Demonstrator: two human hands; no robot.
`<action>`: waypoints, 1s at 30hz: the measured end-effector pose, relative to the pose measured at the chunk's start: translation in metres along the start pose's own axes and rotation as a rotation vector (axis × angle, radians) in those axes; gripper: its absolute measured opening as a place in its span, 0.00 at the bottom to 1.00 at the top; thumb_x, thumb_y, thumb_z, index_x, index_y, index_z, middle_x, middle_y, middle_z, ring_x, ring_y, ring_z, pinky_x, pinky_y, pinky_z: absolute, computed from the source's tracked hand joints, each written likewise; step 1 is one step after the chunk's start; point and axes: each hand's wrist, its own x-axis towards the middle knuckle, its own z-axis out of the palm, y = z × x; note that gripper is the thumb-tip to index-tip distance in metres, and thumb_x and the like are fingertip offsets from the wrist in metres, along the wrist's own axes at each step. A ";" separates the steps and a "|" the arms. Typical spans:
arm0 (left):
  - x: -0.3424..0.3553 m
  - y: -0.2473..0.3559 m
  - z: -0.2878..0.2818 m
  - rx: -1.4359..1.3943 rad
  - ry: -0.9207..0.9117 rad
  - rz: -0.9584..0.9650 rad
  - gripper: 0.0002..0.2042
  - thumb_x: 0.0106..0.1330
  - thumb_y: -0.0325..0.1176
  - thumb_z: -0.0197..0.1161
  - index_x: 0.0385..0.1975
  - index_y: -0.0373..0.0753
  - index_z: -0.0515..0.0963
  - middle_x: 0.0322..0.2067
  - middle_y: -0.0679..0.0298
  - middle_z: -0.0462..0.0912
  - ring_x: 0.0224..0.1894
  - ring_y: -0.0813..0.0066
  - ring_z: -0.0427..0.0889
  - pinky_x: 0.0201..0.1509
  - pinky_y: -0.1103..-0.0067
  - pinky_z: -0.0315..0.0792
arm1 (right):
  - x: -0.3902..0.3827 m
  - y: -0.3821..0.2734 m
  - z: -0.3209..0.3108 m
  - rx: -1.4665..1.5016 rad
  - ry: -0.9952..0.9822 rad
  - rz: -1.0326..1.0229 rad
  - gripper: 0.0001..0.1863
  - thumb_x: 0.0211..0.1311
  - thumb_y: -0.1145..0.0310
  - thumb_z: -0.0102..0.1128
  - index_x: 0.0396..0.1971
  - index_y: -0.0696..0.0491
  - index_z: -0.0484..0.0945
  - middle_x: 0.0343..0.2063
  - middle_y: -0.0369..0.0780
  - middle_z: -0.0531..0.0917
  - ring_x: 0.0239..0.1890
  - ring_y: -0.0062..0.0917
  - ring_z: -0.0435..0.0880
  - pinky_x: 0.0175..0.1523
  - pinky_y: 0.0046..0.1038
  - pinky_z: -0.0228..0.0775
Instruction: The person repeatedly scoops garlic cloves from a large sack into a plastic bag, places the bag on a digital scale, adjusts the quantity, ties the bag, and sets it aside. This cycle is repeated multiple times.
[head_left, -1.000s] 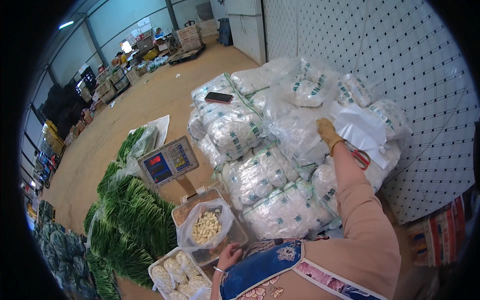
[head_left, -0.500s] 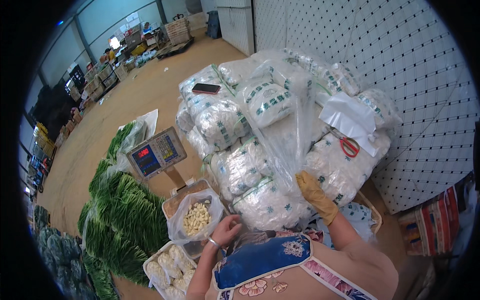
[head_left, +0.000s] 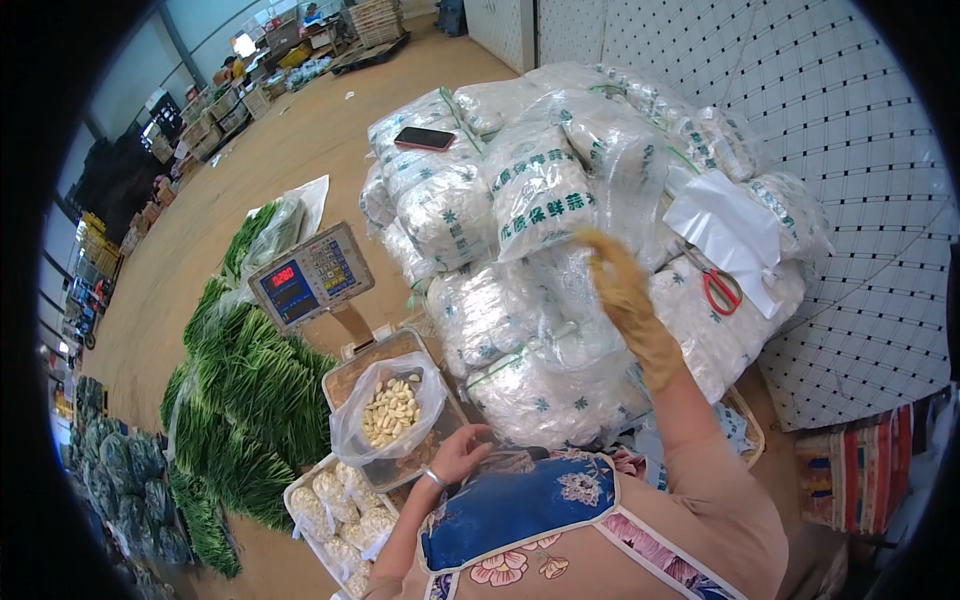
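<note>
Beside the pale, dark-dotted wall [head_left: 790, 120]: heap of stuffed clear-film bags [head_left: 545, 400], bulging, crinkled and shiny, printed in green, lying directly below the right hand [head_left: 632, 305].
Greens [head_left: 250, 410]: long thin stalks in a shaggy mound, near the scale display [head_left: 310, 275].
Clove bag [head_left: 347, 425]: thin, translucent, gaping, set in a plastic tub; smooth, pale, curved cloves [head_left: 390, 412] inside.
Right hand: wrinkled tan glove, fingertips blurred; cannot tell whether they pinch the film.
Left hand [head_left: 463, 454]: bare, beside the tub, fingers close together; cannot tell whether they grip anything.
Scissors [head_left: 735, 296]: red loop handles, lying on the heap.
Phone [head_left: 425, 138]: flat dark slab atop the bags.
</note>
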 end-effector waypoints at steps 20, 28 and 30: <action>-0.071 -0.027 0.020 -0.165 0.221 -0.193 0.16 0.57 0.30 0.54 0.44 0.35 0.66 0.38 0.64 0.74 0.37 0.82 0.72 0.40 0.84 0.67 | 0.050 0.136 0.055 -0.472 -0.298 0.252 0.19 0.53 0.54 0.45 0.23 0.57 0.73 0.26 0.49 0.75 0.32 0.42 0.72 0.37 0.36 0.62; -0.077 -0.028 0.018 -0.206 0.245 -0.204 0.15 0.57 0.30 0.54 0.44 0.35 0.67 0.37 0.63 0.74 0.36 0.81 0.73 0.40 0.83 0.68 | -0.054 0.075 0.071 -0.402 -0.604 0.169 0.17 0.54 0.58 0.45 0.18 0.56 0.72 0.19 0.47 0.74 0.24 0.39 0.72 0.32 0.36 0.63; -0.077 -0.031 0.018 -0.227 0.223 -0.199 0.15 0.57 0.30 0.54 0.44 0.35 0.67 0.38 0.63 0.74 0.36 0.80 0.73 0.40 0.83 0.68 | -0.063 0.059 0.053 -0.321 -0.781 0.346 0.17 0.54 0.58 0.44 0.19 0.56 0.72 0.19 0.46 0.74 0.24 0.38 0.72 0.32 0.35 0.63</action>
